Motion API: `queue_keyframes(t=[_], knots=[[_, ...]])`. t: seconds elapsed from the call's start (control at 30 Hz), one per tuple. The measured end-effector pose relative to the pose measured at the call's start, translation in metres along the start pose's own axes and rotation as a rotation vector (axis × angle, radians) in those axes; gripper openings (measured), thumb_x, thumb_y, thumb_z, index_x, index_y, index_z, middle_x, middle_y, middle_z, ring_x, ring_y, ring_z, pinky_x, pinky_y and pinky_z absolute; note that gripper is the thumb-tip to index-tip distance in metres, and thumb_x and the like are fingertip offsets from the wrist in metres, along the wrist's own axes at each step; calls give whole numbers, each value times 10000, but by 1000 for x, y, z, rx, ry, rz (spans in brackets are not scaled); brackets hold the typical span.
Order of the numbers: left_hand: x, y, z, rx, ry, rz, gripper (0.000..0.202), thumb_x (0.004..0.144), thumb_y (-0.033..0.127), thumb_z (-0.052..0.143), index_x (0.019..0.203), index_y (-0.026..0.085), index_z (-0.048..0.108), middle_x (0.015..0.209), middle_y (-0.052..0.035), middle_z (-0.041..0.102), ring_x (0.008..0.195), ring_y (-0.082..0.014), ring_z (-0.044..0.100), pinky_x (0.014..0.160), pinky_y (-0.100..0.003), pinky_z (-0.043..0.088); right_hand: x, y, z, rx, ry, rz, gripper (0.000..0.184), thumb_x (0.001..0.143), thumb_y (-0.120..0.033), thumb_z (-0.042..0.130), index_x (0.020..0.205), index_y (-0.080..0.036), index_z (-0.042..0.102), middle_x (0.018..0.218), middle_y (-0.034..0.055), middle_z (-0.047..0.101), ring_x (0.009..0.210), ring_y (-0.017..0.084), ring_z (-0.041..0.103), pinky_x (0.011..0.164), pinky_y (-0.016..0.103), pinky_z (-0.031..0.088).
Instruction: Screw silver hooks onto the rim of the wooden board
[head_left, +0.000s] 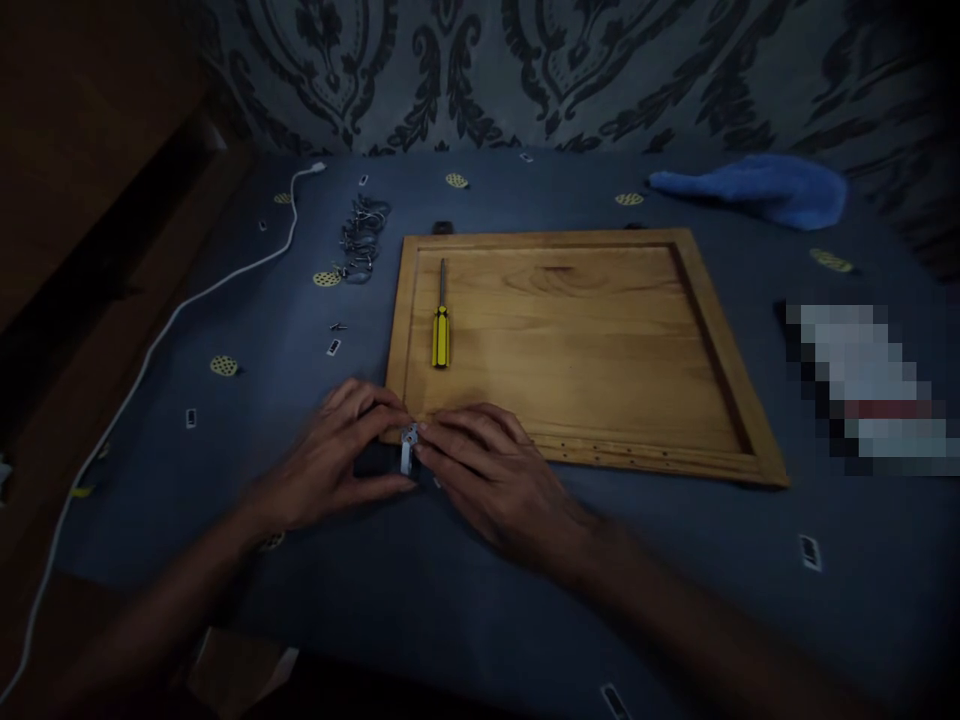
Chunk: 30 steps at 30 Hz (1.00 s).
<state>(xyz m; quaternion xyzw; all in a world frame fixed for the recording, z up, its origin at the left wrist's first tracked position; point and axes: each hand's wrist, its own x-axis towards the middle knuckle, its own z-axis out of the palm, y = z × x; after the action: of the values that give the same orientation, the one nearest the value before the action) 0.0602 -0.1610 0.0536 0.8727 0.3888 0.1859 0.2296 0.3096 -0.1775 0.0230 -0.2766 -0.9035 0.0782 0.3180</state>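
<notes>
A framed wooden panel (570, 340) lies flat on the blue patterned cloth. At its near left corner is a small metal hinge (407, 452), pinched between my two hands. My left hand (341, 460) reaches in from the left, fingers on the hinge's upper end and thumb near its lower end. From the right, my right hand (502, 475) rests its fingertips on the hinge and the frame's near edge. A row of small holes runs along that edge. On the panel's left part lies a yellow-handled screwdriver (441, 335), tip pointing away from me.
Several metal pieces (362, 240) lie in a pile left of the panel, with small screws (338, 326) nearer me. A white cable (199, 297) curves down the left side. A blue cloth (787, 190) sits at the far right, above a pixelated object (870, 385).
</notes>
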Motion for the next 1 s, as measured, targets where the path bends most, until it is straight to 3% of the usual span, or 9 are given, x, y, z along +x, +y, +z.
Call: queue_keyframes(t=[0.57, 1.0], knots=[[0, -1, 3, -3, 3, -25, 411, 916, 444, 790, 1244, 252, 634, 1199, -59, 641, 1112, -262, 584, 983, -412, 485, -3, 1, 2, -10, 18, 8, 247, 1018, -105, 556, 1208, -109, 713, 1245, 129, 763, 1214, 263, 622, 1011, 467, 519], [1, 0, 2, 30, 0, 32, 419, 940, 451, 761, 1253, 240, 580, 1193, -61, 621, 1094, -244, 573, 943, -389, 490, -1, 0, 0, -10, 19, 20, 239, 1021, -107, 561, 1199, -113, 722, 1241, 118, 769, 1196, 254, 641, 1000, 461, 533]])
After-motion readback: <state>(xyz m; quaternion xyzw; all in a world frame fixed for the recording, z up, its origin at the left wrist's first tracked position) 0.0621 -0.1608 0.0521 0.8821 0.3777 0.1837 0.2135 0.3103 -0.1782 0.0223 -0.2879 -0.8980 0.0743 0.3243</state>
